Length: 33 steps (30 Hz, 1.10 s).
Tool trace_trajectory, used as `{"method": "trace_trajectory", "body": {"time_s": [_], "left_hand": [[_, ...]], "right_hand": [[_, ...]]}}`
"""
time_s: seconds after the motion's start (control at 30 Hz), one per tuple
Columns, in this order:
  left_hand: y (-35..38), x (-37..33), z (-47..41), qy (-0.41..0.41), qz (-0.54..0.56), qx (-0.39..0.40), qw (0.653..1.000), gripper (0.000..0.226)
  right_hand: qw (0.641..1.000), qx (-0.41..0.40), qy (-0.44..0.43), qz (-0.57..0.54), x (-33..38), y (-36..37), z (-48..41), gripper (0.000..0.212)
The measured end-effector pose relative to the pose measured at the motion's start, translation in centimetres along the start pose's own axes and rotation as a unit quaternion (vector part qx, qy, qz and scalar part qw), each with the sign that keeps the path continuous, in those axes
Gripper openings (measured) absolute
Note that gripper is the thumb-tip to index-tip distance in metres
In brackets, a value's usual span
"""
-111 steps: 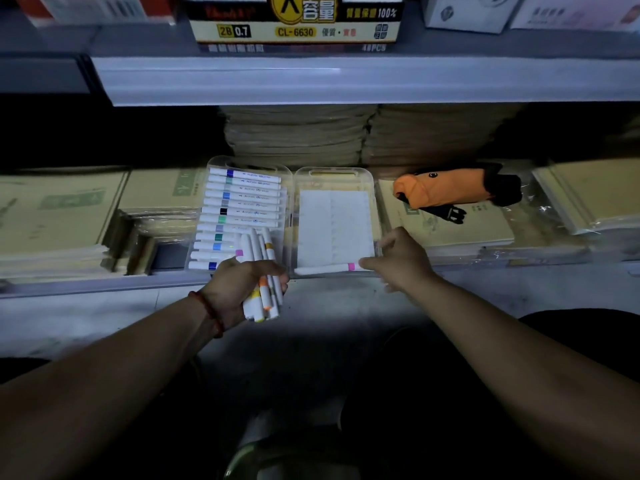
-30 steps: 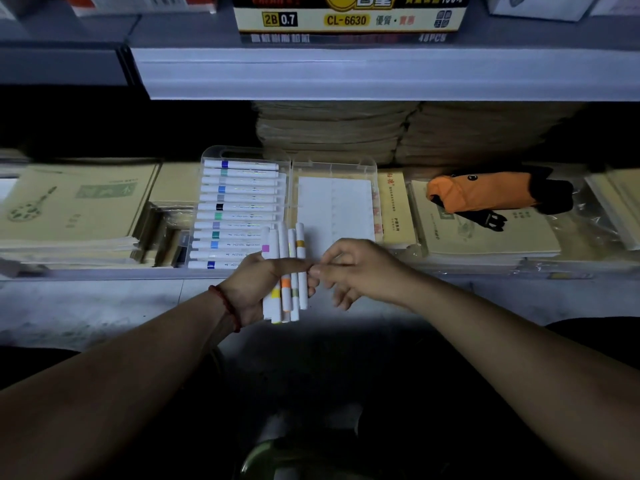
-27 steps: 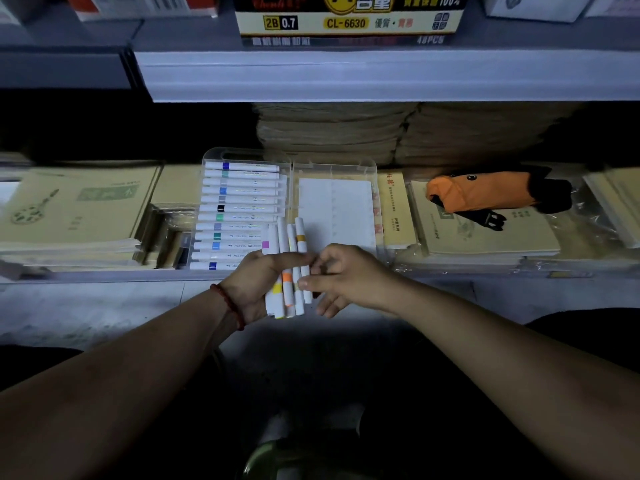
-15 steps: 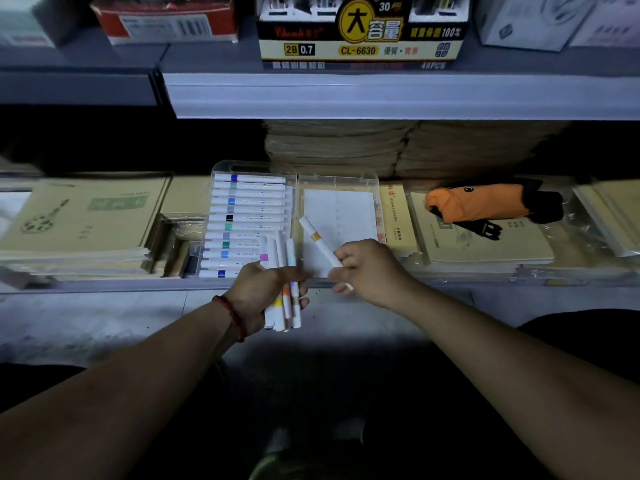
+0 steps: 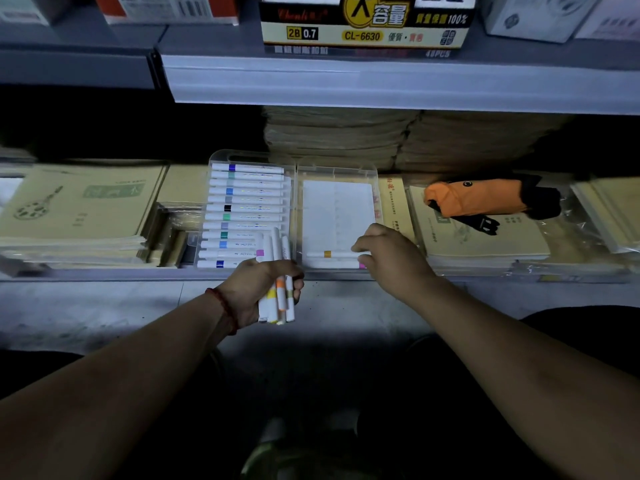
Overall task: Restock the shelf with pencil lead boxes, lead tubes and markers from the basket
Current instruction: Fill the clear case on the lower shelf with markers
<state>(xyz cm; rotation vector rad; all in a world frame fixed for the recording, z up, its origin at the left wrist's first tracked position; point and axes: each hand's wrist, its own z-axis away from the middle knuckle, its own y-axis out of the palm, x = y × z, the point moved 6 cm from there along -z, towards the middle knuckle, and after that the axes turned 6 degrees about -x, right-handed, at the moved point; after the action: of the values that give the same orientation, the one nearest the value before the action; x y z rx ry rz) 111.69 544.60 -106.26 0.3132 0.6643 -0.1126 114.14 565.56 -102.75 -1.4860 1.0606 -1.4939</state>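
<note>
A clear plastic marker case (image 5: 336,169) lies open on the lower shelf. Its left half holds a full row of white markers (image 5: 246,208) with coloured bands. In the right half two markers lie near the front edge: a gold-banded one (image 5: 327,253) and, just in front of it, a pink-banded one (image 5: 334,265). My right hand (image 5: 391,261) pinches the right end of the gold-banded marker, which lies flat in the case. My left hand (image 5: 254,289) grips a bundle of white markers (image 5: 278,301) upright in front of the shelf edge.
A yellow-and-black pencil lead box (image 5: 363,26) stands on the upper shelf (image 5: 381,84). Notebook piles (image 5: 76,209) lie left of the case, and stacked paper bundles (image 5: 339,136) behind it. An orange folded umbrella (image 5: 478,197) rests on notebooks to the right.
My right hand took one gold-banded marker from the bundle in my left hand and carried it right, laying it in the case's right half above the pink-banded marker.
</note>
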Motion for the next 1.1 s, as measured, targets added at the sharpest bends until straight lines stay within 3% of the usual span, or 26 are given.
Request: {"method": "trace_trajectory", "body": {"time_s": [0.23, 0.3, 0.4, 0.63, 0.77, 0.83, 0.97, 1.03, 1.1], "left_hand": [[0.3, 0.1, -0.9, -0.009, 0.017, -0.009, 1.0, 0.012], [0.2, 0.2, -1.1, -0.011, 0.033, -0.014, 0.999, 0.014], [0.0, 0.1, -1.4, -0.003, 0.04, -0.025, 0.999, 0.009], [0.2, 0.1, -1.4, 0.0, 0.066, -0.03, 0.997, 0.006], [0.1, 0.3, -1.2, -0.001, 0.061, -0.032, 0.998, 0.023], [-0.1, 0.3, -1.2, 0.005, 0.053, -0.033, 0.998, 0.024], [0.6, 0.3, -0.8, 0.01, 0.041, -0.02, 0.999, 0.021], [0.6, 0.3, -0.7, 0.017, 0.033, -0.024, 0.999, 0.028], [0.6, 0.1, -0.5, 0.027, 0.015, -0.022, 0.999, 0.045]], "right_hand": [[0.974, 0.012, -0.095, 0.205, 2.2, 0.6, 1.0, 0.027], [0.969, 0.047, -0.091, 0.226, 2.8, 2.2, 1.8, 0.044], [0.968, 0.11, -0.067, 0.215, 3.3, 3.7, 3.1, 0.071], [0.975, 0.13, -0.053, 0.171, 3.2, 4.5, 3.6, 0.081], [0.975, 0.154, -0.048, 0.15, 3.3, 4.7, 3.8, 0.083], [0.983, 0.139, -0.044, 0.115, 3.7, 3.9, 3.4, 0.07], [0.992, -0.049, -0.032, -0.11, 5.9, 1.0, 2.1, 0.021], [0.97, -0.021, 0.055, -0.237, 6.5, 1.4, 1.7, 0.018], [0.922, 0.058, 0.153, -0.35, 7.1, 2.6, 1.8, 0.029]]}}
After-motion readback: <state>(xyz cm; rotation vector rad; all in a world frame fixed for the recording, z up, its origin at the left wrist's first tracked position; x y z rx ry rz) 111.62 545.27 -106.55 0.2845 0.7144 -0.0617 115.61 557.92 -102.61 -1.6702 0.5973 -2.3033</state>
